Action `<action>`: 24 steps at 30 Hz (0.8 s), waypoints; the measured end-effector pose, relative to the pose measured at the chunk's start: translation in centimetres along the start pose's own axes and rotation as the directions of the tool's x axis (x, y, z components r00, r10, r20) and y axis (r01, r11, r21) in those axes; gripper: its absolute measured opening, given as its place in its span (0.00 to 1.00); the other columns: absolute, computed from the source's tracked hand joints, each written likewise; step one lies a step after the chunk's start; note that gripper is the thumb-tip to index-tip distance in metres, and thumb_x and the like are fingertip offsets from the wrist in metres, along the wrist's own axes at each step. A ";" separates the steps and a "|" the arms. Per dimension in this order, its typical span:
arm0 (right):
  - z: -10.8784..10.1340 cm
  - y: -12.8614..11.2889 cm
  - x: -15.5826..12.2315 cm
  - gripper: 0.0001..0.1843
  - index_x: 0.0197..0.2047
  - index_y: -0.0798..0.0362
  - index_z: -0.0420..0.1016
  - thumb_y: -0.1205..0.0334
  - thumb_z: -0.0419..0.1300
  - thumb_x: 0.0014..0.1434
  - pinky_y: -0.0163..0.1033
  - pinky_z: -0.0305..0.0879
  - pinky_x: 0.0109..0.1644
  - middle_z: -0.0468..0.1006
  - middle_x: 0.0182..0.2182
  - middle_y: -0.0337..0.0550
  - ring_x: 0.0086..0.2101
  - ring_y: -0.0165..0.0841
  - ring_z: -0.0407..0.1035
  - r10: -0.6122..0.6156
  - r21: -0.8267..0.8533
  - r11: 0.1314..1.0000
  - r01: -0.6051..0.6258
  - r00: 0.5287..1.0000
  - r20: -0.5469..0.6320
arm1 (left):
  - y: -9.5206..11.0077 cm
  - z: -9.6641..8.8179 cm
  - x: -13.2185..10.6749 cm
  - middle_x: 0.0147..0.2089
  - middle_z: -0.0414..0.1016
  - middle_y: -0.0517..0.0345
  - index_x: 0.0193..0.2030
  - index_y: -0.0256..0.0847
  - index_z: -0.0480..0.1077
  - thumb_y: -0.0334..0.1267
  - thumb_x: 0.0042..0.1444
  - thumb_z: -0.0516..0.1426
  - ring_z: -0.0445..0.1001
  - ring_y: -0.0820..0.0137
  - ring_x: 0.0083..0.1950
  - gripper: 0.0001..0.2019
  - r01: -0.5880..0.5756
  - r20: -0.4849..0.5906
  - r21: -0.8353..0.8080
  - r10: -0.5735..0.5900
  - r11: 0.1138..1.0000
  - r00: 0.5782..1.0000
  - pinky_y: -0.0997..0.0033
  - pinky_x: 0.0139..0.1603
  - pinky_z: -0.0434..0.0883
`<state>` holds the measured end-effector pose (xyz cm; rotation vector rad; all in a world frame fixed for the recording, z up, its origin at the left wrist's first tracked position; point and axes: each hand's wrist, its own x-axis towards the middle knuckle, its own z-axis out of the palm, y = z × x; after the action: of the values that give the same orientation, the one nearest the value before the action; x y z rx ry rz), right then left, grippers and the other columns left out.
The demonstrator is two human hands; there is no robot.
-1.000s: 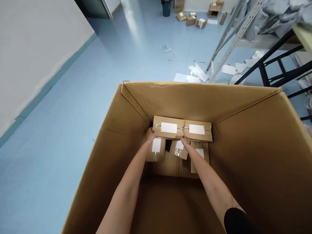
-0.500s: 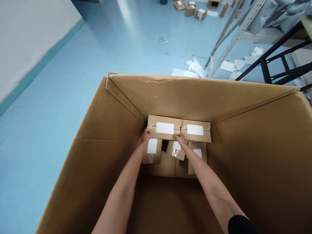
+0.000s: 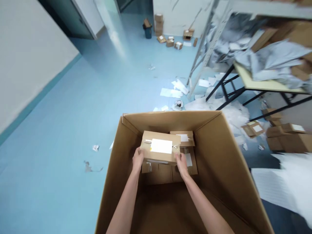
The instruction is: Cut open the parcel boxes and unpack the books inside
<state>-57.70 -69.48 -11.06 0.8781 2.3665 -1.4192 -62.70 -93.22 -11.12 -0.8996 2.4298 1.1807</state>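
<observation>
Both arms reach down into a big open cardboard carton [image 3: 114, 175]. My left hand [image 3: 137, 159] grips the left end of a small brown box with a white label [image 3: 161, 150], and my right hand [image 3: 181, 164] grips its right end. The box is lifted above the others. A second labelled box [image 3: 184, 138] lies just behind it against the carton's far wall. More small boxes [image 3: 161, 174] lie on the carton's bottom underneath.
Blue floor surrounds the carton, strewn with white paper scraps [image 3: 170, 92]. A black-legged table [image 3: 253, 86] heaped with grey bags stands at the right, with cardboard boxes [image 3: 282, 135] beside it. Further boxes [image 3: 170, 40] and a bin [image 3: 147, 31] sit far back. A wall runs along the left.
The left labelled box has come up off the stack, held between both hands. The view has pulled back and tilted up, showing more of the room.
</observation>
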 end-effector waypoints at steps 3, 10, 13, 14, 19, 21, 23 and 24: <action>-7.2 -3.7 -6.2 0.24 0.45 0.51 0.71 0.41 0.50 0.56 0.44 0.64 0.51 0.76 0.44 0.51 0.47 0.45 0.69 -0.105 0.060 0.991 0.117 0.980 -0.170 | 3.9 -3.6 -8.1 0.54 0.75 0.56 0.54 0.47 0.67 0.49 0.58 0.50 0.72 0.60 0.55 0.20 -0.103 0.010 -0.097 0.104 0.990 0.995 0.61 0.54 0.69; -25.5 -6.7 -18.4 0.17 0.42 0.50 0.67 0.46 0.50 0.61 0.40 0.65 0.44 0.74 0.39 0.44 0.40 0.38 0.68 -0.223 0.154 0.929 0.337 0.840 -0.495 | 13.3 -6.9 -27.1 0.61 0.66 0.56 0.57 0.49 0.65 0.59 0.54 0.52 0.64 0.59 0.63 0.27 -0.423 0.113 -0.300 0.472 0.855 0.874 0.60 0.62 0.64; -33.2 -4.3 -23.0 0.18 0.41 0.51 0.66 0.44 0.49 0.61 0.38 0.62 0.40 0.73 0.36 0.42 0.37 0.36 0.67 -0.177 0.153 0.928 0.339 0.764 -0.620 | 15.8 -4.3 -34.4 0.64 0.63 0.52 0.58 0.45 0.64 0.58 0.55 0.53 0.60 0.57 0.65 0.28 -0.517 0.175 -0.369 0.604 0.772 0.777 0.59 0.64 0.61; -35.7 -3.1 -24.4 0.19 0.41 0.51 0.66 0.44 0.49 0.61 0.37 0.61 0.39 0.73 0.35 0.41 0.36 0.35 0.66 -0.162 0.144 0.930 0.337 0.731 -0.662 | 16.3 -2.8 -36.8 0.65 0.62 0.52 0.59 0.44 0.63 0.57 0.55 0.53 0.59 0.57 0.66 0.29 -0.532 0.198 -0.403 0.639 0.745 0.743 0.59 0.65 0.59; -48.4 6.2 -31.4 0.19 0.36 0.51 0.65 0.42 0.48 0.60 0.37 0.59 0.38 0.70 0.32 0.40 0.34 0.34 0.64 -0.114 0.074 0.947 0.313 0.542 -0.832 | 17.0 7.5 -48.7 0.66 0.60 0.48 0.61 0.42 0.60 0.57 0.54 0.55 0.58 0.56 0.67 0.31 -0.478 0.375 -0.549 0.713 0.686 0.593 0.58 0.67 0.57; -53.5 10.8 -34.0 0.20 0.35 0.50 0.63 0.42 0.47 0.60 0.37 0.58 0.38 0.69 0.31 0.39 0.33 0.34 0.63 -0.083 0.062 0.961 0.271 0.494 -0.866 | 17.1 12.3 -54.0 0.64 0.63 0.47 0.59 0.42 0.62 0.58 0.53 0.55 0.61 0.56 0.65 0.31 -0.466 0.444 -0.557 0.721 0.687 0.533 0.58 0.66 0.58; -58.5 15.4 -36.3 0.21 0.33 0.50 0.62 0.41 0.46 0.60 0.37 0.57 0.37 0.69 0.30 0.39 0.32 0.34 0.63 -0.041 0.060 0.977 0.202 0.462 -0.886 | 17.0 17.1 -59.3 0.63 0.64 0.46 0.59 0.41 0.61 0.59 0.54 0.54 0.63 0.57 0.64 0.31 -0.458 0.498 -0.567 0.728 0.684 0.471 0.59 0.64 0.60; -60.9 17.6 -37.2 0.21 0.32 0.50 0.62 0.40 0.45 0.60 0.38 0.57 0.37 0.69 0.30 0.39 0.32 0.34 0.63 -0.022 0.059 0.985 0.161 0.456 -0.889 | 16.9 19.5 -61.8 0.63 0.64 0.45 0.60 0.41 0.60 0.59 0.54 0.53 0.63 0.57 0.63 0.31 -0.452 0.520 -0.575 0.731 0.682 0.442 0.60 0.63 0.62</action>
<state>-11.93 -24.57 24.94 1.9705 3.0718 -1.3287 -26.74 -44.85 18.10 0.4768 1.8574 1.8132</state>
